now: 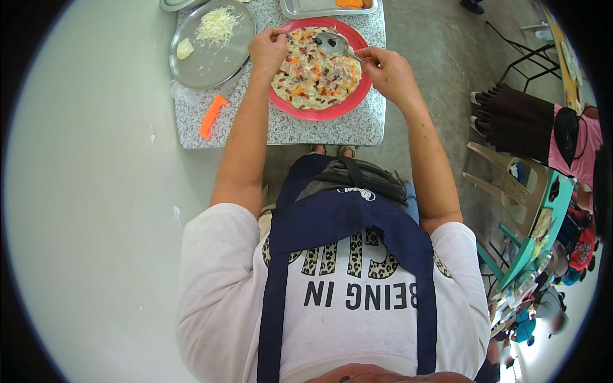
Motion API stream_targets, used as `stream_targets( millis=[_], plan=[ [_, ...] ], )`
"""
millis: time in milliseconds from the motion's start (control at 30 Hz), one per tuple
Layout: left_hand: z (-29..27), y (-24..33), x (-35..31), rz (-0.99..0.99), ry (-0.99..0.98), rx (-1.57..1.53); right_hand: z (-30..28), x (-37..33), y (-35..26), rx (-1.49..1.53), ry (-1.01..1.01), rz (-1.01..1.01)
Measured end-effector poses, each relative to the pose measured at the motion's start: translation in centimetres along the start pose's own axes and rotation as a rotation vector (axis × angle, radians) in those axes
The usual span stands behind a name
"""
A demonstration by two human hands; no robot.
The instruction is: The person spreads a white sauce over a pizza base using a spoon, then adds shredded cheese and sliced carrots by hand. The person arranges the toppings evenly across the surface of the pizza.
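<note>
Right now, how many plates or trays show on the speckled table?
3 clearly: the rounded tray, at left; the red plate, right of it; the rectangular tray, at the top edge. The cut-off rim, upper left, may be a fourth.

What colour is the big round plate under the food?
The plate is red, as the head view shows.

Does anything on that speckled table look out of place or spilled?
Nothing looks clearly spilled. The orange-handled knife looks slightly untidy: it lies loose and slanted beside the gray plate, near the left forearm.
</note>
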State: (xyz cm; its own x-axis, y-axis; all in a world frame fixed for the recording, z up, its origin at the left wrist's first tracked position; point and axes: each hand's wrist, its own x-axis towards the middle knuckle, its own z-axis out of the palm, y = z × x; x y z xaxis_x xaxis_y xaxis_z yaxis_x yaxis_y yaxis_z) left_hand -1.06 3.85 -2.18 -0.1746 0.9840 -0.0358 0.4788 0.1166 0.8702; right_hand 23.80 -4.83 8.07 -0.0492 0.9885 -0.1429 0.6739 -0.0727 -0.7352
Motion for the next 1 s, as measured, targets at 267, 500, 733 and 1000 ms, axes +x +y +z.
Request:
stream_targets(
  millis=[267,500,733,1000],
  plan=[
    [-2.2,-0.8,-1.0,-0.141,-0.109,-0.186,-0.3,-1.0,2.3,-0.001,0.015,0.012],
    [-1.5,0.5,-2.4,-0.156,-0.171,-0.392,-1.4,-2.5,3.1,-0.021,-0.053,0.088],
    [-0.5,1.7,-3.4,-0.102,-0.207,-0.274,-1.2,-2.8,2.8,-0.034,-0.017,0.099],
    [-0.7,0.8,-3.6,0.048,-0.185,-0.084,-1.0,-3.0,4.0,-0.115,0.019,0.059]
  ],
)
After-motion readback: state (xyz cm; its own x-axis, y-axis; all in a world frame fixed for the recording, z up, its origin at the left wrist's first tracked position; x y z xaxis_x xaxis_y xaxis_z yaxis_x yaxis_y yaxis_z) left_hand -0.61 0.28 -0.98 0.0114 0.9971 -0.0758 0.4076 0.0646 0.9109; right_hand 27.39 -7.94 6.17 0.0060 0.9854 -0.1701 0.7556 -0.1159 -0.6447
